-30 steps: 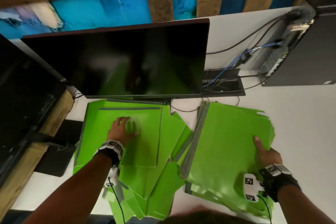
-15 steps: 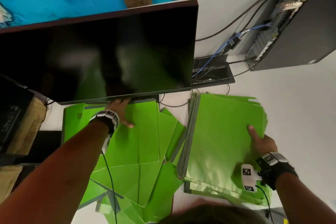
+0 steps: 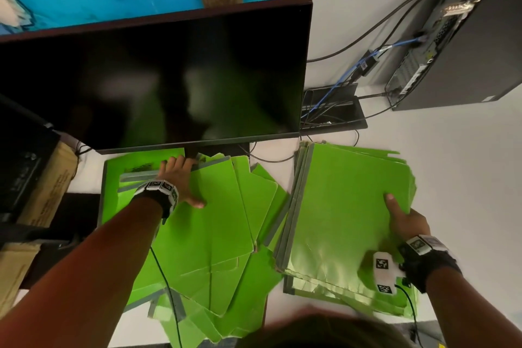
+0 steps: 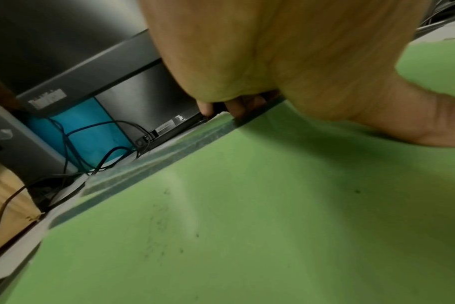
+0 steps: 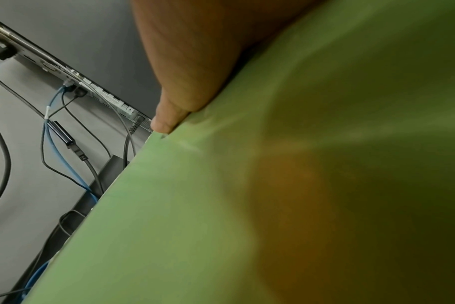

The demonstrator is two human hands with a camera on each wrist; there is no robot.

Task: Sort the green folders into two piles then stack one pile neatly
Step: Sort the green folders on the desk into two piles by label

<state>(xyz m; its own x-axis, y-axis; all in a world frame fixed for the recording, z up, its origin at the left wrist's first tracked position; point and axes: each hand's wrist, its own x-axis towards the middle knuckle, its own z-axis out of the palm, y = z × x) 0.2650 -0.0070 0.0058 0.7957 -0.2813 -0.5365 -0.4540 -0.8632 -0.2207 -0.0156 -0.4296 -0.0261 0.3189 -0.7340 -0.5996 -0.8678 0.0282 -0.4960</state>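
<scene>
Left pile: green folders [image 3: 203,234] lie fanned and askew on the white worktop [image 3: 466,178], just in front of the monitor [image 3: 158,76].
Right pile: a squarer stack of green folders [image 3: 347,206], grey spines lined up along its left edge, lies beside the first pile and touches it near the front.
Your left hand [image 3: 178,178]: from the head view it lies on the top folder of the left pile at its far edge, thumb spread flat on the green face, fingers [image 3: 180,162] reaching to the edge under the monitor.
Left wrist view adds: the fingertips [image 4: 237,109] curl down over the grey far edge of that folder, which the head view hides. The palm hangs above the green sheet.
Your right hand [image 3: 406,223]: it grips the right side of the right pile, thumb on top; the head view hides the fingers below.
Right wrist view adds: the thumb [image 5: 169,119] presses on the folder's edge. Much of the green here is blurred.
Behind: a computer tower [image 3: 463,45] lies on its side at the far right, with black and blue cables [image 3: 347,73] running to a black box by the monitor base.
Left margin: cardboard boxes [image 3: 48,186] beside the worktop.
</scene>
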